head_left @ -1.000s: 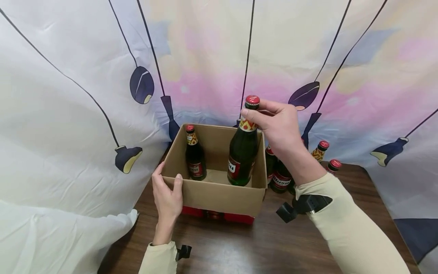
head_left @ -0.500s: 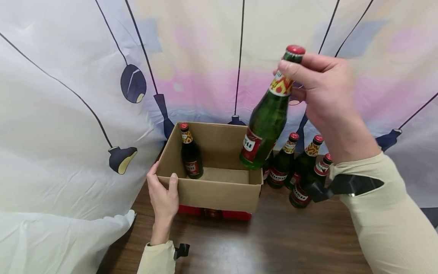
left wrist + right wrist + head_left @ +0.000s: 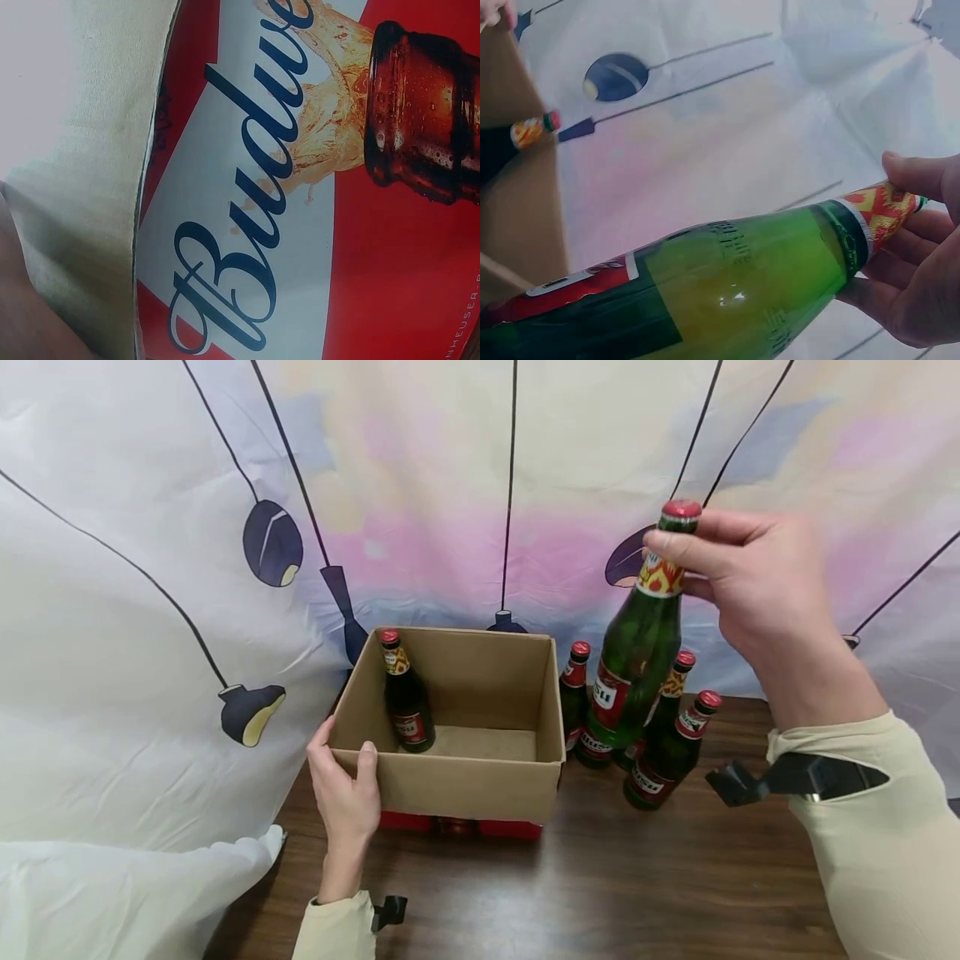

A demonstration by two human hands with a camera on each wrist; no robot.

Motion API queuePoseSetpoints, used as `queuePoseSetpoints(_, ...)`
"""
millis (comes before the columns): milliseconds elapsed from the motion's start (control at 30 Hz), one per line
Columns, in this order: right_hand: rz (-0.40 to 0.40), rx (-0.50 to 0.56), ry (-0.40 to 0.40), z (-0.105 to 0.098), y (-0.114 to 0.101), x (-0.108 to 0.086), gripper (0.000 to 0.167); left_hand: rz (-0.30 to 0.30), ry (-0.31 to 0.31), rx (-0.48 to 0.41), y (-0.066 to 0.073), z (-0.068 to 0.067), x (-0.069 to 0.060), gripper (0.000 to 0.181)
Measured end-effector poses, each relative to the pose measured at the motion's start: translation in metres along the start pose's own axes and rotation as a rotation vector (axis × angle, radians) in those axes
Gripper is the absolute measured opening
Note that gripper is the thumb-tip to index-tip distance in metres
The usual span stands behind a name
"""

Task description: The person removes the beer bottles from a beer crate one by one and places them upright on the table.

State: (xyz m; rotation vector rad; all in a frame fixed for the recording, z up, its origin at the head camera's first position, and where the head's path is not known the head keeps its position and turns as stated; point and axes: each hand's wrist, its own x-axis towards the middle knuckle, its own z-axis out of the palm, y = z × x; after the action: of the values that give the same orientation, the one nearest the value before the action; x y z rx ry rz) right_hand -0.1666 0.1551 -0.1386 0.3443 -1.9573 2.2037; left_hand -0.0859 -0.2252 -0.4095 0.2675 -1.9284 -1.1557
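My right hand (image 3: 765,577) grips a green beer bottle (image 3: 637,643) by its neck, just below the red cap. The bottle hangs tilted to the right of the cardboard box (image 3: 465,785), in front of other bottles. In the right wrist view the held bottle (image 3: 735,277) crosses the frame, fingers and thumb round its neck label. My left hand (image 3: 345,793) holds the box's front left corner, its thumb over the front flap. One dark bottle (image 3: 408,702) stands inside the box at the left. The left wrist view shows the box's printed red and white side (image 3: 300,225).
Several capped bottles (image 3: 663,752) stand on the wooden table (image 3: 600,877) right of the box, partly hidden by the held one. A patterned curtain (image 3: 427,485) hangs behind. White cloth (image 3: 135,893) lies at the left edge.
The bottle in my right hand was inside the box's right side; it has been lifted out over the wall and moved right, now lower than half a second ago. The left hand stays on the box.
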Motion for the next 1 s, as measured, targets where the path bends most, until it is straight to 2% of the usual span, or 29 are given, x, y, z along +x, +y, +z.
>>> queuePoseSetpoints(200, 0.099, -0.189, 0.037, -0.016, 0.035, -0.013, 0.037, 0.006, 0.013, 0.01, -0.001, -0.004, 0.002, 0.063)
queuePoseSetpoints(367, 0.182, -0.437, 0.056, -0.023, 0.069, -0.027, 0.055, -0.003, 0.023, 0.008, 0.001, -0.005, 0.004, 0.063)
queuePoseSetpoints(433, 0.2, -0.486, 0.07, -0.027, 0.084, -0.033, 0.06, -0.005, 0.02, 0.006, 0.001, -0.005, 0.004, 0.063)
queuePoseSetpoints(500, 0.208, -0.493, 0.09, -0.031, 0.099, -0.038, 0.059, -0.004, 0.015, 0.008, 0.001, -0.004, 0.005, 0.063)
queuePoseSetpoints(733, 0.214, -0.38, 0.146, -0.039, 0.149, -0.052, 0.055, -0.011, -0.001, 0.012, 0.001, -0.003, 0.002, 0.063)
queuePoseSetpoints(1000, 0.267, -0.413, 0.225, -0.045, 0.186, -0.064, 0.051, -0.007, -0.018, 0.016, 0.001, -0.003, -0.001, 0.063)
